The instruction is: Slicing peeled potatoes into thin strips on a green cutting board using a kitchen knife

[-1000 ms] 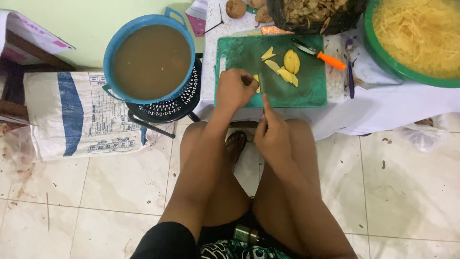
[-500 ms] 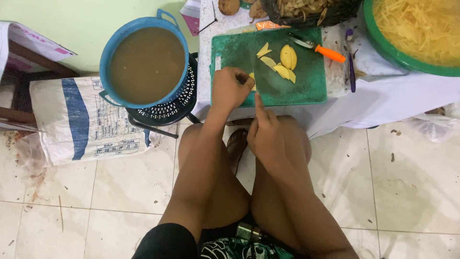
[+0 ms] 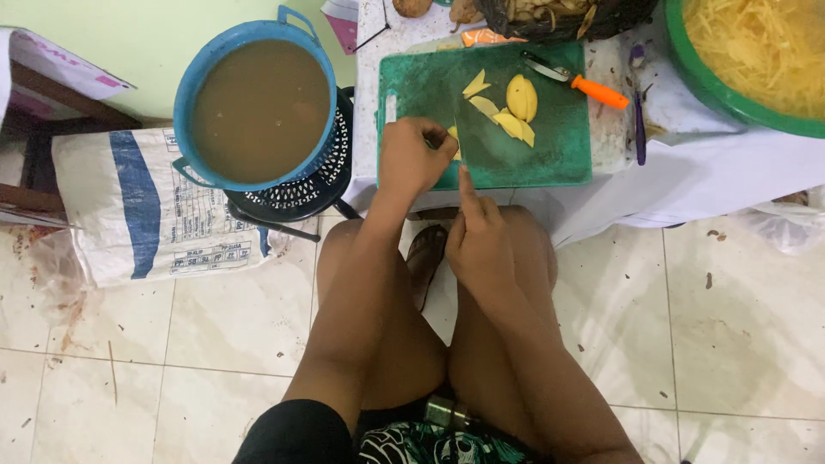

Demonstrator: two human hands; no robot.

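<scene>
Two hands work at the green cutting board [image 3: 524,137]: my left hand [image 3: 412,159] has its fingers curled on a yellow potato piece [image 3: 453,143] at the near-left edge, while my right hand [image 3: 477,245], drawn slightly nearer since a second ago, grips a knife, forefinger extended.

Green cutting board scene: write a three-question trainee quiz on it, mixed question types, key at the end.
1. True or false: the left hand rests at the near edge of the green cutting board, on a yellow piece.
2. Multiple choice: where is the orange-handled peeler? A) in the right hand B) on the board's far right corner C) on the floor
3. Fill in: the blue tub beside the board holds a murky ______ liquid.

Key:
1. True. The right hand holds a thin blade beside it.
2. B. It lies past the cut yellow pieces.
3. Brown.
</scene>
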